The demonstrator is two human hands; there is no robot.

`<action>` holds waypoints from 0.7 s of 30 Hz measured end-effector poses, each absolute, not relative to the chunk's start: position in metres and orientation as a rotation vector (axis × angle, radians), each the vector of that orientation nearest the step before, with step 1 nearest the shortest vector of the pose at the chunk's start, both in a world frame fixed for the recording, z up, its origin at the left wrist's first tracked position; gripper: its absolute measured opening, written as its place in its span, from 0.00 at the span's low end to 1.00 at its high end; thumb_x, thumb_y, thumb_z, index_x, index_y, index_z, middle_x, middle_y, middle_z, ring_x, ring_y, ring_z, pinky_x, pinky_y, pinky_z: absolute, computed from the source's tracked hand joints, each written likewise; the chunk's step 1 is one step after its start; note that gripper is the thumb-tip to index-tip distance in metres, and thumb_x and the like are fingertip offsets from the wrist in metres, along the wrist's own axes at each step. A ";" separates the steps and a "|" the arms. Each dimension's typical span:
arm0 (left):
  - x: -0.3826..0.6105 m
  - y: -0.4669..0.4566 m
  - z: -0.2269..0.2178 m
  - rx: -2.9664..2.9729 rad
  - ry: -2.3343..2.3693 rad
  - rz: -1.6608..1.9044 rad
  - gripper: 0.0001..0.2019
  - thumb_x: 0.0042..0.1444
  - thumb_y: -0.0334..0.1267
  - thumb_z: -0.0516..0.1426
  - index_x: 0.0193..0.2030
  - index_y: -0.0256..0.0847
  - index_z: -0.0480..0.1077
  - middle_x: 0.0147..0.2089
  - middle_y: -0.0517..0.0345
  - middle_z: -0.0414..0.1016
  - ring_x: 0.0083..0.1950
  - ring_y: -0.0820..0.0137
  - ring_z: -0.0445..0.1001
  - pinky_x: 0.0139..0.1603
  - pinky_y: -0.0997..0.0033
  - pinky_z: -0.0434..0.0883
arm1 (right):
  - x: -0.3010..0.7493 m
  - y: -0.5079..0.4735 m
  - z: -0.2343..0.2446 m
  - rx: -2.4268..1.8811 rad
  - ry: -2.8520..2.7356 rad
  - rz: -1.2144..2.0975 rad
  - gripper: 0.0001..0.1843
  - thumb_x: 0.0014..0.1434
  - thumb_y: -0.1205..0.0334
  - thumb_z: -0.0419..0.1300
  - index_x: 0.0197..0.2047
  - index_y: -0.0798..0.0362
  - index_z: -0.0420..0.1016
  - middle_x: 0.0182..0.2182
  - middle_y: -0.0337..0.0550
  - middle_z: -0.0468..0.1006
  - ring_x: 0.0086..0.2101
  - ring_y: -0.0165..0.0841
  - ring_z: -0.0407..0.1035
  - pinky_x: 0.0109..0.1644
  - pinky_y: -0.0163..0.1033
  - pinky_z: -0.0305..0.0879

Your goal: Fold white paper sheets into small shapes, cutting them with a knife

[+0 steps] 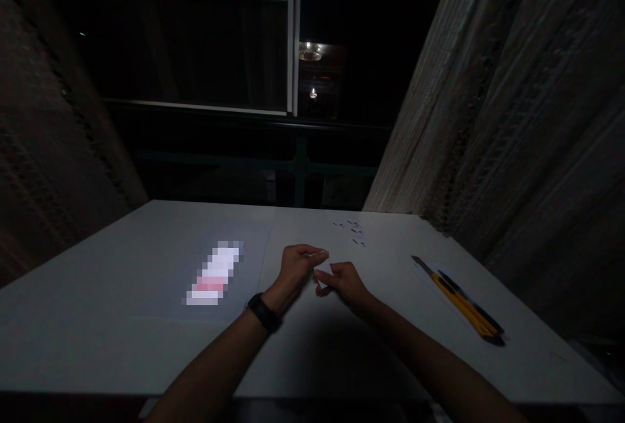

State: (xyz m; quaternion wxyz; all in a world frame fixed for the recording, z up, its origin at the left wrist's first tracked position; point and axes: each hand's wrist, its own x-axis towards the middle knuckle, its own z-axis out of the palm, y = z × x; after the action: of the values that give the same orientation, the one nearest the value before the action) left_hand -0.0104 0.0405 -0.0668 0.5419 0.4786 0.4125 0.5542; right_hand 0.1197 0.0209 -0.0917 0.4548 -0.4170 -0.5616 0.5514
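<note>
Over the middle of the white table, my left hand (295,265) pinches the upper left edge of a small piece of white paper (323,268). A dark watch is on that wrist. My right hand (347,283) grips the same paper from the right, thumb and fingers closed on its lower edge. Dim light hides the paper's details. Beyond the hands lie several small pieces with dark marks (357,231), probably paper, too small to make out.
To the right lie a yellow utility knife (456,299) and a slim black pen-like stick (471,301), over a white strip. At left, a bright blurred-out rectangle (215,274) rests on a large pale sheet (163,293). Curtains (430,97) and a dark window stand behind the table (88,338).
</note>
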 end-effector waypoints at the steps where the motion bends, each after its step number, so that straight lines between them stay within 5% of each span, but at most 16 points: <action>1: -0.010 0.041 -0.067 1.120 0.964 1.320 0.13 0.32 0.38 0.67 0.25 0.31 0.75 0.26 0.48 0.76 0.27 0.68 0.73 0.27 0.72 0.67 | 0.120 0.021 -0.091 -1.026 -1.381 1.368 0.24 0.36 0.44 0.67 0.24 0.61 0.75 0.17 0.42 0.74 0.19 0.31 0.70 0.26 0.38 0.69; 13: -0.008 0.037 -0.062 1.175 0.954 1.286 0.12 0.35 0.40 0.66 0.24 0.32 0.75 0.27 0.48 0.77 0.27 0.68 0.73 0.28 0.73 0.67 | 0.120 0.021 -0.092 -1.040 -1.380 1.415 0.28 0.32 0.42 0.67 0.23 0.62 0.75 0.16 0.43 0.74 0.18 0.33 0.70 0.26 0.40 0.70; 21: -0.007 0.033 -0.059 1.243 1.019 1.354 0.10 0.36 0.39 0.65 0.22 0.34 0.73 0.24 0.50 0.76 0.26 0.67 0.73 0.26 0.72 0.66 | 0.115 0.017 -0.091 -1.029 -1.449 1.309 0.26 0.44 0.40 0.60 0.25 0.60 0.73 0.17 0.42 0.74 0.19 0.31 0.70 0.25 0.37 0.69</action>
State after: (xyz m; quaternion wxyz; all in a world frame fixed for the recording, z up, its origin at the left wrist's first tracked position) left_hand -0.0073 0.0335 -0.0590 0.4970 0.5131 0.4210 0.5590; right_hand 0.1154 0.0173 -0.0913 0.4505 -0.4163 -0.5861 0.5294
